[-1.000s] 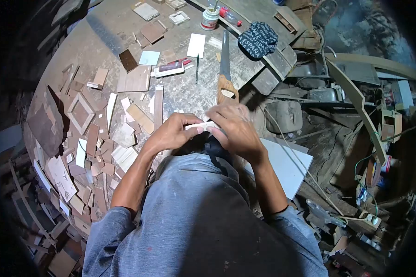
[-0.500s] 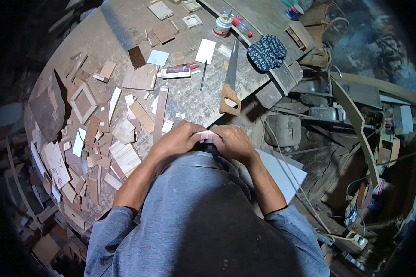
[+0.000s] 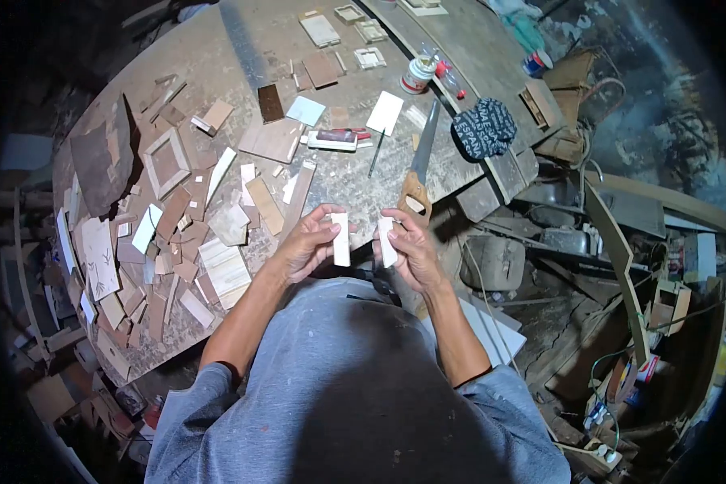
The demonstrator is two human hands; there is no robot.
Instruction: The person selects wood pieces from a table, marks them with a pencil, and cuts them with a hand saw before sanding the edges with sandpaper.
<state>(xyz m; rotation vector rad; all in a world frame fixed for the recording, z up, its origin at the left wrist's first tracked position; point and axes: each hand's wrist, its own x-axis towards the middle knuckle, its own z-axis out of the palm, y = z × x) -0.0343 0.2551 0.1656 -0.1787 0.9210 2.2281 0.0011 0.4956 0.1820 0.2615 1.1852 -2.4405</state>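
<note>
In front of my body, my left hand (image 3: 308,244) pinches a narrow white strip (image 3: 341,240) between thumb and fingers, upright. My right hand (image 3: 414,252) grips a second, shorter white piece (image 3: 388,243), slightly tilted. A small gap separates the two pieces. Just beyond my right hand lies a handsaw (image 3: 416,190), its wooden handle toward me. Past my left hand, a long brown wood strip (image 3: 299,196) rests on the workbench (image 3: 352,183).
Many wood offcuts (image 3: 181,256) cover the bench's left side, with a square wooden frame (image 3: 166,164) among them. Farther back are a pencil (image 3: 377,153), a white jar (image 3: 419,74) and a dark patterned cap (image 3: 484,129). Boards and machinery (image 3: 563,239) crowd the right.
My hands were pressed together near the bench edge; now they are apart, each showing a white piece. The view has shifted, so the bench appears lower and farther right.
</note>
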